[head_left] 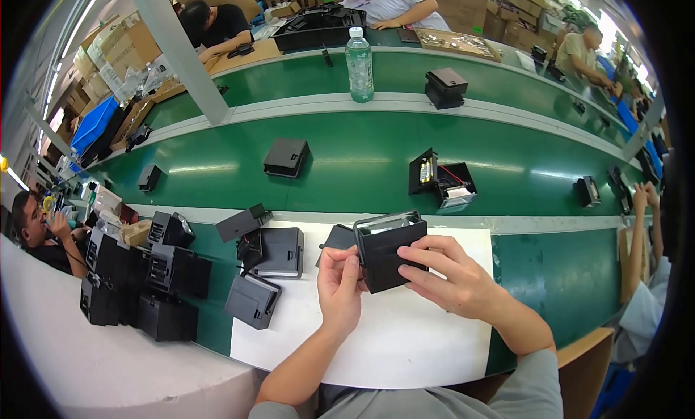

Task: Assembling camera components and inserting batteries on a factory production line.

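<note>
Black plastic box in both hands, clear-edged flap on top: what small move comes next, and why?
Probably press the flap down with the left hand. The black plastic box is gripped from both sides above the white paper sheet; the right hand steadies its front, while the left thumb sits near the upper left corner, where the flap looks slightly raised. Whether it latches cannot be seen.

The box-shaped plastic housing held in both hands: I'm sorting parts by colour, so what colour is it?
Black, seen best in the head view: the box-shaped plastic housing, with a clear top edge, is held by left hand and right hand.
</note>
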Tool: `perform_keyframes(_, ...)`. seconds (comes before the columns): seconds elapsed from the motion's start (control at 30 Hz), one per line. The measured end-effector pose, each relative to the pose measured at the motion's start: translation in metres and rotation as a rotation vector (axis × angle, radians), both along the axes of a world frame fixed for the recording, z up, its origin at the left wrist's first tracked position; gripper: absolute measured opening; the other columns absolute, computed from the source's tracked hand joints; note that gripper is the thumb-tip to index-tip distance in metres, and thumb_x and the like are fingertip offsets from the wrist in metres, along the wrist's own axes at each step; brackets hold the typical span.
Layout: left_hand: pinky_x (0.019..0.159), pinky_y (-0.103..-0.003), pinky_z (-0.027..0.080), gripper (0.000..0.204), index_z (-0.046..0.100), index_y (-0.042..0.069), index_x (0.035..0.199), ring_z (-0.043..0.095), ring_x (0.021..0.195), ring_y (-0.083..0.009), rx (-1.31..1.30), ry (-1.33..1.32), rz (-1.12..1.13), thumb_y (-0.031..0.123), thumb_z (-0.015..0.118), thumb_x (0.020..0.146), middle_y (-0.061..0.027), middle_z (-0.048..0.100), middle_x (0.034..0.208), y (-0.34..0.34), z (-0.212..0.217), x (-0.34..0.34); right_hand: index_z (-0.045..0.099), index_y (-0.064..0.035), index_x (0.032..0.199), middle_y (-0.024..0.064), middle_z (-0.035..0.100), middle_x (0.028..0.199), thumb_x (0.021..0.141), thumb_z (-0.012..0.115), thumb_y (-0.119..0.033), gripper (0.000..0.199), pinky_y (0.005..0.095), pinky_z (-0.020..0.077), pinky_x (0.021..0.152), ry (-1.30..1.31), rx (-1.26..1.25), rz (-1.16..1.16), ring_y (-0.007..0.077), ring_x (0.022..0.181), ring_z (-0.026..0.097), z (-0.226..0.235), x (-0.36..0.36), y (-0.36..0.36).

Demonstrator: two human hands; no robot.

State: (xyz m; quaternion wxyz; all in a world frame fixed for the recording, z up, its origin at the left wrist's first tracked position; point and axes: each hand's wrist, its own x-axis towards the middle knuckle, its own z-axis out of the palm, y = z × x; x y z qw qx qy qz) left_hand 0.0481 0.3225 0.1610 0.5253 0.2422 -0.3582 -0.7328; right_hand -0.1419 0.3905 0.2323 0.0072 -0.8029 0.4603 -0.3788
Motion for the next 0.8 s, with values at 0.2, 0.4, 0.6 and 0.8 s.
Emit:
perform_keyframes(0.2, 0.064, -0.022, 0.050, 0.017, 0.043, 0.007, 0.108, 0.059, 0.082, -0.0115, -0.018, 0.058, -0.085, 0.003, 0.054, 0.096, -0.0113, 0.054, 0.122, 0.001, 0.001, 0.001, 0.069, -0.0012, 0.098, 0.0075, 0.067, 0.099, 0.075, 0.069, 0.005, 0.024, 0.0272, 0.0468, 0.062, -0.166, 0.108, -0.080, 0.0186, 0.074, 0.058, 0.009, -0.005, 0.003)
perform_keyframes(0.4, 0.074, -0.022, 0.050, 0.030, 0.039, 0.007, 0.111, 0.060, 0.092, -0.0157, -0.167, -0.036, -0.132, -0.006, 0.057, 0.090, -0.0112, 0.048, 0.127, 0.005, 0.010, -0.006, 0.071, -0.0014, 0.097, 0.0057, 0.067, 0.082, 0.077, 0.067, 0.007, 0.022, 0.0230, 0.0394, 0.053, -0.385, 0.255, -0.140, 0.0137, 0.060, 0.053, 0.007, 0.001, -0.005)
perform_keyframes(0.6, 0.083, -0.025, 0.049, 0.040, 0.037, 0.007, 0.114, 0.059, 0.099, -0.0202, -0.170, -0.114, -0.155, -0.011, 0.058, 0.086, -0.0109, 0.045, 0.127, 0.005, 0.012, -0.006, 0.073, -0.0003, 0.090, 0.0058, 0.066, 0.082, 0.076, 0.067, 0.007, 0.016, 0.0225, 0.0386, 0.053, -0.457, 0.391, -0.164, 0.0133, 0.062, 0.053, 0.010, 0.002, -0.007)
perform_keyframes(0.8, 0.084, -0.028, 0.049, 0.039, 0.036, 0.007, 0.115, 0.059, 0.101, -0.0210, -0.119, -0.171, -0.145, -0.011, 0.057, 0.087, -0.0108, 0.045, 0.127, 0.001, 0.011, -0.001, 0.067, -0.0016, 0.109, 0.0089, 0.064, 0.103, 0.078, 0.067, 0.006, 0.032, 0.0221, 0.0454, 0.060, -0.220, 0.269, 0.002, 0.0154, 0.079, 0.058, -0.001, -0.008, -0.020)
